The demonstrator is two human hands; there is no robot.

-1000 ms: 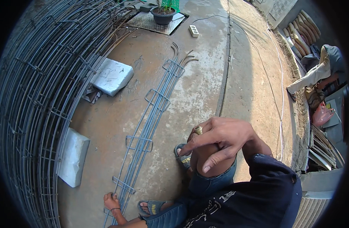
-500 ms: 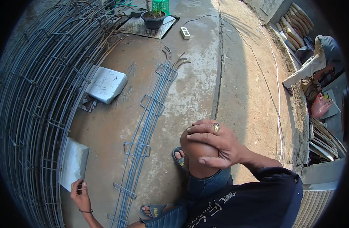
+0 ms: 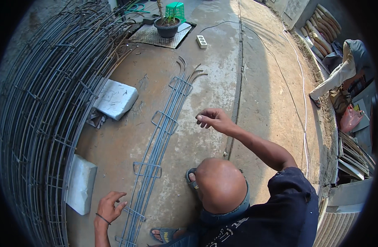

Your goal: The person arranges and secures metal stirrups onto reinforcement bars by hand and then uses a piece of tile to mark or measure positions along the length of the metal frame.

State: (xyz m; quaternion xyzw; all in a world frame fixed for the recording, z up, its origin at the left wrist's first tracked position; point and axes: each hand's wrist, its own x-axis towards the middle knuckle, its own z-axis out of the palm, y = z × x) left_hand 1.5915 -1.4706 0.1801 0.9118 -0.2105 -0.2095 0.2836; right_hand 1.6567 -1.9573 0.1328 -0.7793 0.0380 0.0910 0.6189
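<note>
Frame of thin steel rods (image 3: pixel 160 136) lies along the concrete floor (image 3: pixel 114 164), with square wire loops (image 3: pixel 160 171) around the rods and bent rod ends at its far tip. My left hand (image 3: pixel 109 207) is just left of the frame's near end, fingers spread and lightly bent, thumb apart from them and nothing in its grasp. I can't tell whether the thumb touches the nearby loop. There's a dark band (image 3: pixel 103 218) on that wrist.

My right hand (image 3: pixel 213 120) hangs in the air right of the frame, well apart from the left one, fingers curled loosely toward the thumb – whether something small sits inside, I can't tell. My bare knee (image 3: pixel 221 185) is also right of the frame, and one sandal (image 3: pixel 166 235) is near its close end.

Left of the frame are two white foam blocks, one farther off (image 3: pixel 114 99) and one nearer me (image 3: pixel 81 185). Past them, farther left, stands a big heap of wired steel cages (image 3: pixel 36 123). Beyond the frame's far tip I see a white power strip (image 3: pixel 201 41), a potted plant (image 3: pixel 167 29) and a green basket (image 3: pixel 175 10). Far right of the frame, another person (image 3: pixel 337 78) bends over – a pink bag (image 3: pixel 351 118) near them.
</note>
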